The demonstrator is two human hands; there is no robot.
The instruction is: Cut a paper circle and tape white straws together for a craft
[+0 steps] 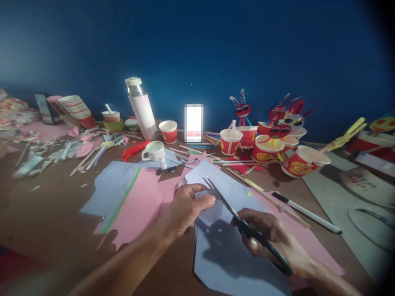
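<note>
My right hand (271, 240) is closed round the black handles of a pair of scissors (234, 213), whose blades point up and left, slightly apart. My left hand (188, 207) pinches a small piece of pale blue paper (212, 207) at the blade tips. Under both hands lies a large pale blue sheet (228, 255) on pink paper (145, 201) spread over the brown table (46, 222).
Behind the sheets stand a white mug (154, 151), a white flask (141, 107), a second pair of black scissors (173, 167), a red cutter (134, 150) and several red paper cups (230, 142) with craft figures. A white marker (305, 211) lies right. Paper scraps and stacked cups (75, 107) crowd the left.
</note>
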